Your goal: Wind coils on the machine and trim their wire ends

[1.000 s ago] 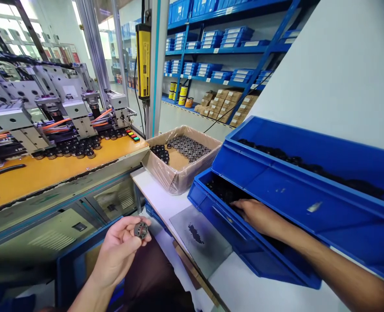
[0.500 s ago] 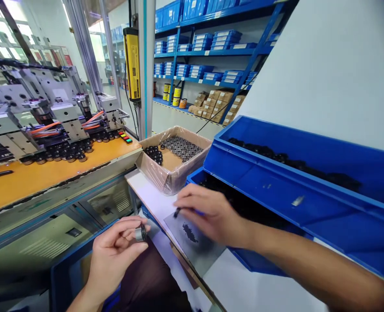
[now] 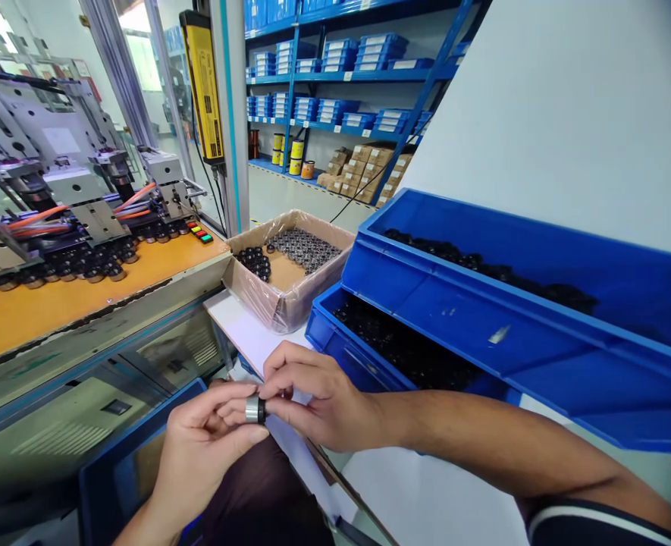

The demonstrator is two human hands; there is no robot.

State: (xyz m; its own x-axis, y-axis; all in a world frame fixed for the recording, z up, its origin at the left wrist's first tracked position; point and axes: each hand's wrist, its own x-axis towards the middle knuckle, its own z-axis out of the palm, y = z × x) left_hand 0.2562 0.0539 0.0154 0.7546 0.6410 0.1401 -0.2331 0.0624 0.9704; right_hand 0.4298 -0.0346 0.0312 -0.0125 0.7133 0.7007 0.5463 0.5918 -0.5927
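Observation:
My left hand (image 3: 204, 440) pinches a small metal ring-shaped part (image 3: 252, 409) between thumb and fingers, low in the middle of the view. My right hand (image 3: 318, 394) has its fingers closed against a small black piece (image 3: 261, 410) pressed to the right side of that ring. Both hands meet in front of the white table edge. Just behind my right hand stands the lower blue bin (image 3: 363, 356), filled with black parts.
An upper blue bin (image 3: 540, 303) of black parts sits stacked behind the lower one. A cardboard box (image 3: 278, 299) lined with plastic holds more parts. A machine with an orange deck (image 3: 73, 292) is at left. Blue shelving (image 3: 335, 98) stands at the back.
My right hand came out of the lower blue bin, crossed the grey plate, and now meets my left hand at the metal ring. The view has shifted slightly right.

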